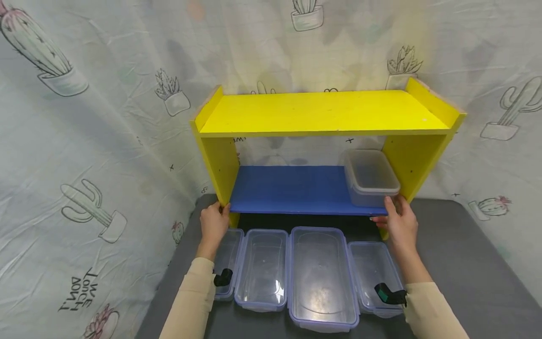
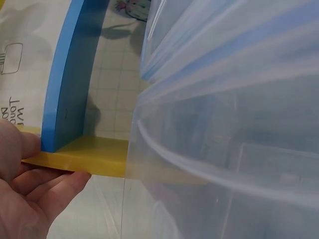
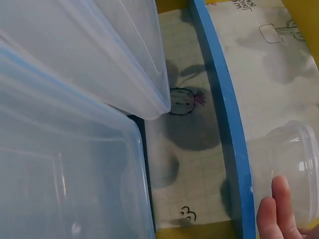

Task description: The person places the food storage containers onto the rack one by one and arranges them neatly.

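Observation:
A small shelf unit with yellow sides, a yellow top board (image 1: 313, 113) and a blue lower board (image 1: 292, 188) stands on the grey table. My left hand (image 1: 213, 223) pinches the front edge of the left yellow side panel (image 2: 94, 154), thumb inside and fingers outside in the left wrist view. At the lower right corner, my right hand (image 1: 401, 223) grips the right side panel (image 1: 417, 165) near the blue board. Its fingers (image 3: 281, 199) overlap the frosted clear container (image 1: 372, 179), which sits at the right end of the blue board.
In front of the unit, several clear plastic containers with purple rims (image 1: 323, 278) stand side by side on the grey table (image 1: 449, 263), between my forearms. A white cloth with cactus drawings (image 1: 139, 117) hangs behind and at the sides.

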Motion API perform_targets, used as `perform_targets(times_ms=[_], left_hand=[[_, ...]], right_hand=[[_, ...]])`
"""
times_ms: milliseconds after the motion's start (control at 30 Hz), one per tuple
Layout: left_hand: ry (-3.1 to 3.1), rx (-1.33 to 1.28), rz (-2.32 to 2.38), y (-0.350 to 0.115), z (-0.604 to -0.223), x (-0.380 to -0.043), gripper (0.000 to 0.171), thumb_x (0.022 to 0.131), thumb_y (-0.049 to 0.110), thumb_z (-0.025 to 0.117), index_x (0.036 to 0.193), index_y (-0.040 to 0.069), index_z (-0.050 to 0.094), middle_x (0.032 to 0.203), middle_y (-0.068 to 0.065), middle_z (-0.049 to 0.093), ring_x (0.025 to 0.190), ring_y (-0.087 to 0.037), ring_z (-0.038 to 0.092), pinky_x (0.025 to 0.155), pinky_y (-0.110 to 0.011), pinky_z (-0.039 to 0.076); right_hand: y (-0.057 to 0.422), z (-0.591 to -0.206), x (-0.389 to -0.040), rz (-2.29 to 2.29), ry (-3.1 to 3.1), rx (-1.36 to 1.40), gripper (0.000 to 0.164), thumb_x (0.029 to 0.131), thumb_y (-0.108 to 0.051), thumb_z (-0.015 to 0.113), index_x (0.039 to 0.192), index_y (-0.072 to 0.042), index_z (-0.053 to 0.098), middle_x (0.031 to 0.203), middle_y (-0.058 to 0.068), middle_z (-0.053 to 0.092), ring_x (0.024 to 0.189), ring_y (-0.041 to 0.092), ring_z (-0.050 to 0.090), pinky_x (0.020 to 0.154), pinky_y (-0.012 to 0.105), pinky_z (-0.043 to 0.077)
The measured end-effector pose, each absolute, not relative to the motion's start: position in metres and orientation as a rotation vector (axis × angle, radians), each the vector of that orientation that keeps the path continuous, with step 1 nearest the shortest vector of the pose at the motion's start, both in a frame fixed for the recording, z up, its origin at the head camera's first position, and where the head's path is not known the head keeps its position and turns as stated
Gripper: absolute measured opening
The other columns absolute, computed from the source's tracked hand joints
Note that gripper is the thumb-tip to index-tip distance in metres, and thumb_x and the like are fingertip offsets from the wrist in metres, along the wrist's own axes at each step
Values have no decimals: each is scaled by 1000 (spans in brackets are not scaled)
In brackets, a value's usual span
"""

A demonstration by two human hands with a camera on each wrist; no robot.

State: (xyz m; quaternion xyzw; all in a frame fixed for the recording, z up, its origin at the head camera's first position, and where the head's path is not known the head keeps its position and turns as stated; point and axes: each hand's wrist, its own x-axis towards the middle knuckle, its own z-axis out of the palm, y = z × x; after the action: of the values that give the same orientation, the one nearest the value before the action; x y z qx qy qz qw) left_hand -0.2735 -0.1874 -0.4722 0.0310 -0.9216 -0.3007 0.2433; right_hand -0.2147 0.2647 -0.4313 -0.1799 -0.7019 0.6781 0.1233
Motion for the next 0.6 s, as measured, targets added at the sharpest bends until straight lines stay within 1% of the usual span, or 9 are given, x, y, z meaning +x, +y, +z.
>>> perform_targets(times_ms=[133,200,233,300,367,400,467,533,600], left_hand=[[-2509,90,-824,-188,-473,-274,29,95,25,64,80,0,67,68,-16,67,54,-28,60,54,-43,48],[-2506,89,-836,-187,-473,-274,29,95,24,64,80,0,67,68,-17,67,54,-28,59,54,-43,48],[-2508,87,-834,-187,-473,-274,29,95,24,64,80,0,67,67,-16,67,54,-28,59,54,-43,48],[-2515,83,-829,-188,-473,-274,28,95,24,64,80,0,67,67,-16,66,54,-29,59,54,-43,48],[-2522,78,-830,-187,-473,-274,28,95,24,63,80,0,67,66,-16,66,55,-29,60,55,-44,48],[-2524,77,-830,-187,-473,-274,28,95,25,64,80,1,67,66,-16,67,55,-30,60,55,-44,48],[-2521,77,-836,-187,-474,-275,28,94,25,64,81,1,68,67,-16,67,55,-30,61,56,-45,49],[-2515,82,-842,-187,-474,-275,27,94,24,65,81,1,68,67,-16,68,55,-30,61,56,-45,49],[-2510,84,-838,-188,-475,-275,28,94,24,65,81,1,68,67,-16,67,55,-30,61,56,-46,49]], right_hand=[[269,-433,-204,1852,-2189,-490,71,100,-46,47,155,-12,21,160,14,26,57,2,66,62,14,53],[272,-435,-199,1817,-2207,-464,68,100,-42,47,154,-8,23,157,17,30,58,3,67,64,14,53],[273,-437,-196,1808,-2203,-456,65,101,-40,48,153,-8,26,155,18,35,58,3,67,64,14,53],[275,-441,-191,1790,-2178,-456,61,100,-36,52,149,-6,34,142,11,55,58,5,67,64,15,54],[278,-444,-186,1775,-2144,-456,54,99,-32,55,144,-3,43,120,-3,69,59,6,68,62,17,55],[279,-446,-184,1769,-2135,-457,51,99,-30,55,140,-2,46,108,-10,72,59,7,68,62,17,55],[282,-449,-180,1772,-2114,-458,45,99,-27,57,133,1,52,90,-22,69,61,7,68,63,18,55],[284,-453,-177,1742,-2144,-450,39,99,-28,56,125,1,56,84,-27,67,64,5,69,64,17,55],[287,-457,-173,1691,-2212,-443,39,99,-31,56,122,0,58,83,-28,67,67,-1,68,66,16,55]])
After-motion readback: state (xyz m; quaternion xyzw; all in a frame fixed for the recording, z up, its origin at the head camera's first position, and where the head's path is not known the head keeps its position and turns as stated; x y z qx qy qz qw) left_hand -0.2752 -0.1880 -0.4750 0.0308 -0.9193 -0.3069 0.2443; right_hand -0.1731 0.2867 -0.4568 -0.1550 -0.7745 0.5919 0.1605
